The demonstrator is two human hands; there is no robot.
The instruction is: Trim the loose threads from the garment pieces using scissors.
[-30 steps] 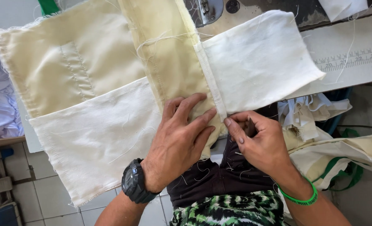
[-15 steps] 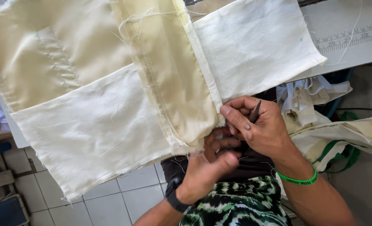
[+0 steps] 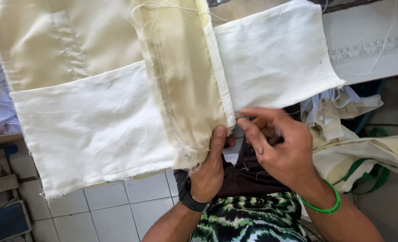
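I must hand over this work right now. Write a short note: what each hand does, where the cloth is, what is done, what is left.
Left hand: under the lower edge of the sewn cloth, thumb up on the yellowish middle strip, gripping it.
Right hand: at the bottom end of the seam, fingers curled around a small dark tool; which tool, I cannot tell.
Cloth: spread from the sewing table over the lap.
Done: white and yellowish panels are joined.
Left: loose threads and frayed edges remain at the lower edge.

A pale tabletop (image 3: 369, 49) with a printed ruler strip is seen at upper right; the cream-and-white sewn cloth (image 3: 270, 58) is spread over its edge.
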